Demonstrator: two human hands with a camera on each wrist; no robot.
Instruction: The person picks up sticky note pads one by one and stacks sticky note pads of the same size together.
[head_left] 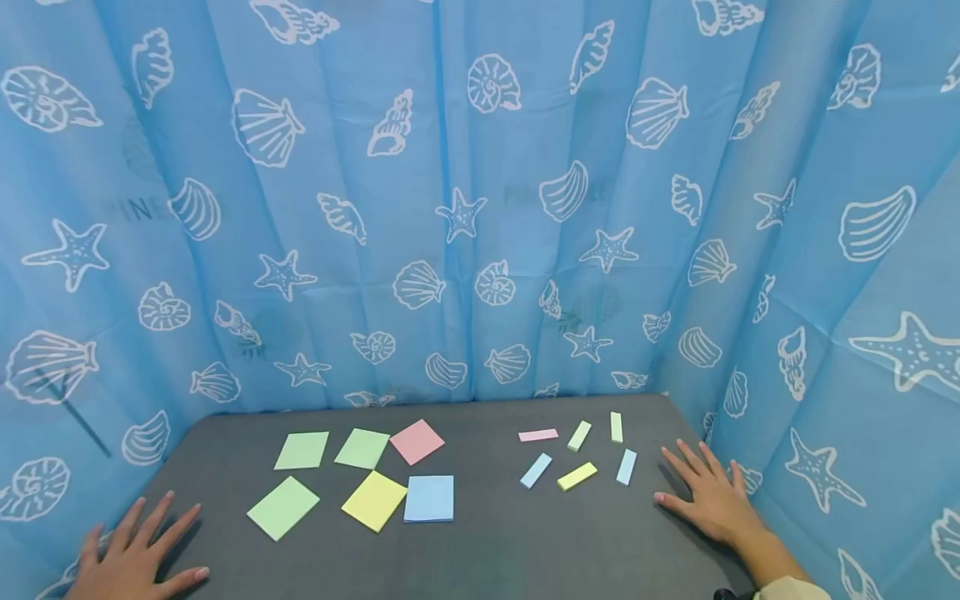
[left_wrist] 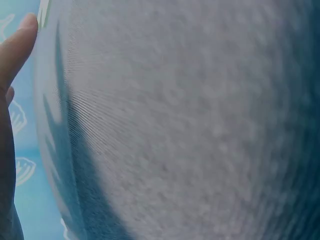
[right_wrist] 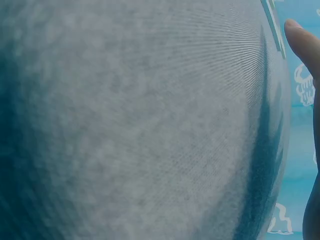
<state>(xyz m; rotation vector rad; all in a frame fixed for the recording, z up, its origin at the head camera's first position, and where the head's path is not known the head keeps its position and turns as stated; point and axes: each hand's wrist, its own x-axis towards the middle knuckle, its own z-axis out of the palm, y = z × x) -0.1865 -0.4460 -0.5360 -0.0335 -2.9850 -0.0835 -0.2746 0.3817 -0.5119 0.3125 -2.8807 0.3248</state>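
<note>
My left hand [head_left: 135, 554] is spread at the table's left edge, fingers straight, holding nothing. Closest to it is a green square sticky-note pad [head_left: 283, 508]. Beyond lie two more green pads [head_left: 302, 450], a pink pad [head_left: 417, 442], a yellow pad [head_left: 374, 501] and a blue pad [head_left: 429, 498]. At the right edge my right hand [head_left: 712, 500] is spread with nothing in it. To its left are several narrow sticky-note strips: blue [head_left: 626, 467], yellow [head_left: 577, 476], green [head_left: 617, 427] and pink [head_left: 537, 435]. In the wrist views, only a thumb [left_wrist: 19, 47] and part of each hand show.
The dark grey table [head_left: 495, 550] has rounded far corners. Behind it and along both sides hangs a blue curtain [head_left: 465, 333] printed with white shells and starfish. A light sleeve [head_left: 791, 588] shows at my right wrist.
</note>
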